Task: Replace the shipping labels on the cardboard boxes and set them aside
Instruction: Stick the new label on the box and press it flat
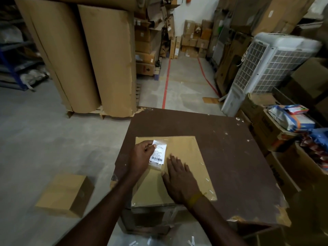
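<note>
- the shipping label (pixel 158 152) lay at the far left of the cardboard box (pixel 184 157) on the brown table (pixel 239 157).
- left hand (pixel 142 153) pinched its edge, likely to peel or position it.
- right hand (pixel 179 176) pressed flat, fingers straight, steadying the box.

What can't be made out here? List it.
Head view only:
- Print on the white barcoded shipping label: too small; left hand covers its edge.
- Flat brown cardboard box: right hand hides part of its top.
- Dark brown table: near side cut off by arms and frame edge.
</note>
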The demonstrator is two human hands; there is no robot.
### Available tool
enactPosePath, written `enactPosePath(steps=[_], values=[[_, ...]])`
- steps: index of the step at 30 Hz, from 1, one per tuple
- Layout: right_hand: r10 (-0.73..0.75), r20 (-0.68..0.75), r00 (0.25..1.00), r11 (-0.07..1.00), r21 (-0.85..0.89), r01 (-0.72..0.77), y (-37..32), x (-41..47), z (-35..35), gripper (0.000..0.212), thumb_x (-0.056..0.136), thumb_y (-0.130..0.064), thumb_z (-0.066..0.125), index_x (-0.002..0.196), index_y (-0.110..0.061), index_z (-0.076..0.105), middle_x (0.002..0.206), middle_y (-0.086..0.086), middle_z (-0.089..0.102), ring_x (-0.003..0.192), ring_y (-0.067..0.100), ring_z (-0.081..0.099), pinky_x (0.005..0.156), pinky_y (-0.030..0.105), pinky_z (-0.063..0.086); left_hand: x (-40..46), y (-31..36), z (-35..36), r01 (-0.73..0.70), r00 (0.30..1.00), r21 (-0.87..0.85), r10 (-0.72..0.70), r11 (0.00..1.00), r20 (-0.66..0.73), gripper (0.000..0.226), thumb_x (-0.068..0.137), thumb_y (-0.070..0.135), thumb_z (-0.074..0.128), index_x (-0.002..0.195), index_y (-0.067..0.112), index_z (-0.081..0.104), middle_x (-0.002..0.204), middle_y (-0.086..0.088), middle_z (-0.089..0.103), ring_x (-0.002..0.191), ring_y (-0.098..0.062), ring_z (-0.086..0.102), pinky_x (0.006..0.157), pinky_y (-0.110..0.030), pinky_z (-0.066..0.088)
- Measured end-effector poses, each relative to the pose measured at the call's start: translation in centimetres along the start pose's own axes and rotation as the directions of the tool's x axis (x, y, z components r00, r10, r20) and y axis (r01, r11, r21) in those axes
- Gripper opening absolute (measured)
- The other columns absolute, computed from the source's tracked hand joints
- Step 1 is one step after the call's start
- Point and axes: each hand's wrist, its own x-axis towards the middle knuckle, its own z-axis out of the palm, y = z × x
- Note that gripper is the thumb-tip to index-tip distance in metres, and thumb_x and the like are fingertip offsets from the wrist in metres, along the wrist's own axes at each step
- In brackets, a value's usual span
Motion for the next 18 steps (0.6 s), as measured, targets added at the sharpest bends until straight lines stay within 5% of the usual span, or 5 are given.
enactPosePath(steps=[4,8,13,18], values=[[-0.08,0.06,0.995,0.997,0.021,0.079,0.4,-5.1,0.8,0.096,0.072,-0.067,-0.023,0.158,-0.024,-0.012,0.16,-0.009,-0.026,0.15,0.011,-0.017,0.117,0.03,-0.012,0.1,-0.2,0.3,0.004,1.0,-0.012,-0.004,1.0,0.005,0.015,0.096,0.006,0.063,0.108,0.003,0.071,0.091,-0.003,0.072,0.063,0.016,0.062,0.054,-0.006,0.044],[-0.043,0.0,0.999,0.999,-0.002,0.043,2.5,-3.2,0.3,0.103,0.074,-0.072,-0.03,0.159,-0.021,-0.002,0.162,-0.007,-0.016,0.154,0.018,-0.003,0.119,0.035,-0.005,0.4,-0.6,0.2,0.037,0.999,-0.04,-0.037,0.998,0.0,0.018,0.095,0.005,0.064,0.109,-0.004,0.071,0.09,-0.01,0.074,0.063,0.009,0.065,0.055,-0.009,0.046],[0.06,0.039,0.997,0.998,-0.027,-0.059,0.9,-1.0,-0.6,0.071,0.102,-0.057,0.008,0.16,-0.016,-0.003,0.167,0.001,-0.012,0.154,0.02,-0.006,0.123,0.041,-0.001,-0.2,0.1,0.2,0.012,1.0,-0.032,-0.011,0.999,0.017,0.017,0.097,0.007,0.062,0.111,0.002,0.07,0.091,-0.003,0.069,0.062,0.018,0.06,0.052,-0.005,0.042],[-0.002,0.082,0.997,1.0,-0.016,0.003,1.5,-6.4,-0.4,0.105,0.063,-0.069,-0.031,0.157,-0.027,-0.013,0.154,-0.016,-0.029,0.151,0.011,-0.016,0.119,0.035,-0.008,0.3,-0.7,0.4,0.014,1.0,-0.024,-0.013,1.0,0.011,0.016,0.096,0.006,0.063,0.108,-0.001,0.071,0.092,-0.007,0.073,0.064,0.013,0.063,0.055,-0.008,0.044]])
